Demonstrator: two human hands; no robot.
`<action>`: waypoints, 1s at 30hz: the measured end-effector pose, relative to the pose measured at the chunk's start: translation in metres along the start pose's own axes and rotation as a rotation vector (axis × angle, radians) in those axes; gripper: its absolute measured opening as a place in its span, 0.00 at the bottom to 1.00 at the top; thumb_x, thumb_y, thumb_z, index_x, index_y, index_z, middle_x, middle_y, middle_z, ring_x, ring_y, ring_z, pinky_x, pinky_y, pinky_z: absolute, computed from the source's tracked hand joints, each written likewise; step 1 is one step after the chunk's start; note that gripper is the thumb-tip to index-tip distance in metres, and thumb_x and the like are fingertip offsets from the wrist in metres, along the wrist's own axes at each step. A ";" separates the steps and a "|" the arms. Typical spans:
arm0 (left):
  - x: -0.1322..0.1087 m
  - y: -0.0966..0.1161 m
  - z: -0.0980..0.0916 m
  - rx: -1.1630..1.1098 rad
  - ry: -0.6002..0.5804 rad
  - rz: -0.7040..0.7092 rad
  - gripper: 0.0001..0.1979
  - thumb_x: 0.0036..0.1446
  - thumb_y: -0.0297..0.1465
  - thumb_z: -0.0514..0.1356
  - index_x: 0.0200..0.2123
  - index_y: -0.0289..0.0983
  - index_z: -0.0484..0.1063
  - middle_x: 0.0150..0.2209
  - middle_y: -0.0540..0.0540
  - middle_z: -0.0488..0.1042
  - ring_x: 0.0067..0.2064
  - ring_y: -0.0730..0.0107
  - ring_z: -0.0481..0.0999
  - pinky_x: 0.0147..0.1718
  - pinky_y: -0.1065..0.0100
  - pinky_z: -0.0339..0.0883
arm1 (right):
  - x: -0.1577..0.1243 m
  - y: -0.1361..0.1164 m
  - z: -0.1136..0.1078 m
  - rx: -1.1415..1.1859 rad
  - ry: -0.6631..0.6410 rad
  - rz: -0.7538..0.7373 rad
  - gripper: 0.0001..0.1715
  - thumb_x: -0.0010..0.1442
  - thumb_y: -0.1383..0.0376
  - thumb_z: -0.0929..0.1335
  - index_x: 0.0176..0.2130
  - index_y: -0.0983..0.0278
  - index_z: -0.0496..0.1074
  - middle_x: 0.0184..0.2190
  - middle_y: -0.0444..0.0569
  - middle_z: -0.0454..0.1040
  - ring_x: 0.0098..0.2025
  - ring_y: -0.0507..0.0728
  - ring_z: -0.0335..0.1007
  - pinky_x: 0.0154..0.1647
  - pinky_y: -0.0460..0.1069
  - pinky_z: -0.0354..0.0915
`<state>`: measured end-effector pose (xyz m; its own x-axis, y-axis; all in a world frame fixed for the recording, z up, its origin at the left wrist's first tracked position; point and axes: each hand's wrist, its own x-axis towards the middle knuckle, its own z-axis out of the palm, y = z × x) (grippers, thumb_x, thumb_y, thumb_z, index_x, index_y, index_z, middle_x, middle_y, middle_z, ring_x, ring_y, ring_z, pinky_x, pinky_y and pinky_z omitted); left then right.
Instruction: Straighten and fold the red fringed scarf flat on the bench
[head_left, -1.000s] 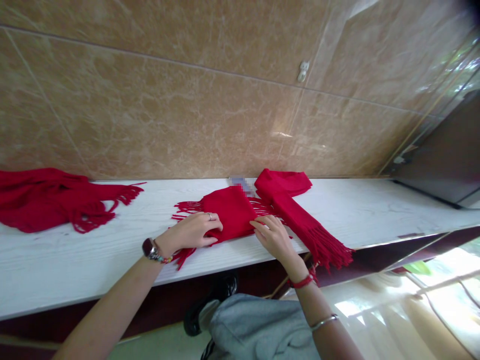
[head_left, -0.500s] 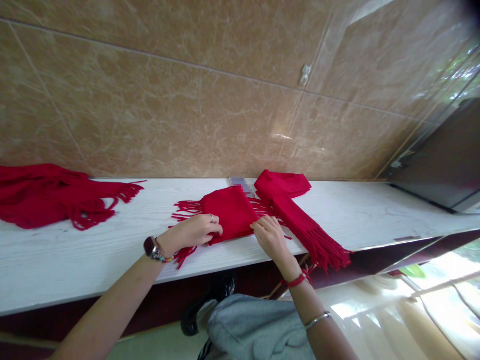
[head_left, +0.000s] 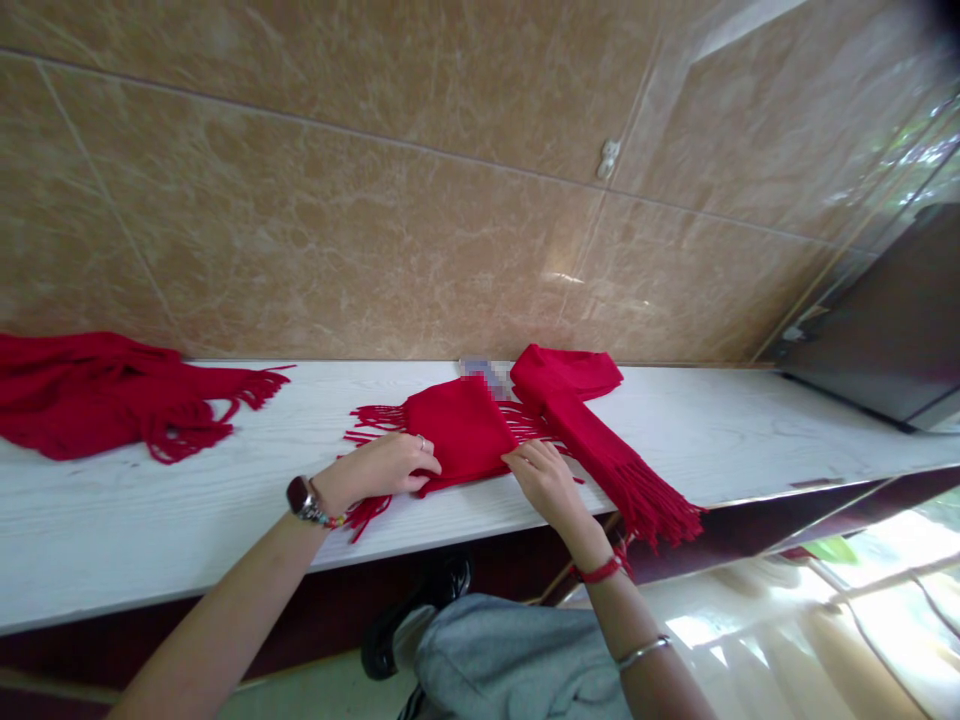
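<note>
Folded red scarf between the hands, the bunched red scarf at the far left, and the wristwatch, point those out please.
Folded red scarf (head_left: 463,432): head view, on its flat top.
Bunched red scarf (head_left: 82,400): head view, on its crumpled body.
Wristwatch (head_left: 298,493): head view, on its dark face.

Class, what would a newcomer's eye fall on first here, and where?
Probably the red folded scarf in the middle of the white counter, with the left hand and right hand by its near corners. Next come a second red scarf just right of it, its fringe over the counter's front edge, and a loose red cloth at the far left.
</note>
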<state>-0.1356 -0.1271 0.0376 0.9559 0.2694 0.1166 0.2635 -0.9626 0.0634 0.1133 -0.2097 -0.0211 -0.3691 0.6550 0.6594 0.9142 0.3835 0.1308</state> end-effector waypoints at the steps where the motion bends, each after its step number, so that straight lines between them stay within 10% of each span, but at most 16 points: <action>1: 0.000 0.001 0.000 0.005 0.005 -0.004 0.10 0.53 0.23 0.56 0.36 0.37 0.75 0.31 0.49 0.73 0.33 0.72 0.71 0.36 0.72 0.60 | -0.001 0.000 -0.001 0.001 -0.006 0.001 0.10 0.59 0.71 0.62 0.35 0.64 0.73 0.31 0.50 0.73 0.34 0.56 0.63 0.34 0.50 0.57; 7: 0.009 -0.002 0.003 -0.079 0.156 -0.015 0.12 0.58 0.32 0.53 0.28 0.36 0.74 0.37 0.47 0.71 0.40 0.70 0.69 0.45 0.68 0.58 | 0.010 -0.001 -0.016 0.173 0.000 0.045 0.09 0.58 0.68 0.64 0.34 0.63 0.74 0.33 0.50 0.73 0.38 0.56 0.65 0.39 0.52 0.62; 11: 0.028 -0.011 0.008 -0.029 0.258 -0.209 0.14 0.61 0.33 0.48 0.41 0.33 0.71 0.47 0.40 0.68 0.47 0.64 0.68 0.49 0.65 0.58 | 0.055 -0.001 -0.009 0.213 0.079 0.128 0.12 0.60 0.67 0.61 0.39 0.64 0.73 0.40 0.53 0.73 0.45 0.58 0.66 0.50 0.56 0.60; 17: 0.036 -0.023 0.039 -0.032 0.065 -0.523 0.36 0.57 0.48 0.46 0.61 0.29 0.48 0.63 0.32 0.45 0.63 0.50 0.41 0.57 0.52 0.43 | 0.115 -0.002 0.046 0.030 -0.208 0.154 0.24 0.61 0.68 0.58 0.56 0.71 0.59 0.56 0.61 0.62 0.58 0.60 0.54 0.56 0.57 0.54; 30: 0.030 -0.037 0.045 -0.143 0.058 -0.690 0.43 0.54 0.57 0.40 0.62 0.31 0.45 0.63 0.31 0.41 0.63 0.45 0.38 0.56 0.43 0.36 | 0.095 0.007 0.067 -0.157 -0.393 0.366 0.29 0.64 0.58 0.55 0.58 0.71 0.57 0.60 0.62 0.53 0.62 0.65 0.45 0.57 0.67 0.43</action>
<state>-0.1105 -0.0844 -0.0055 0.5674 0.8216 0.0548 0.7835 -0.5592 0.2710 0.0738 -0.1011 -0.0075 -0.0296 0.9322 0.3608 0.9973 0.0033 0.0733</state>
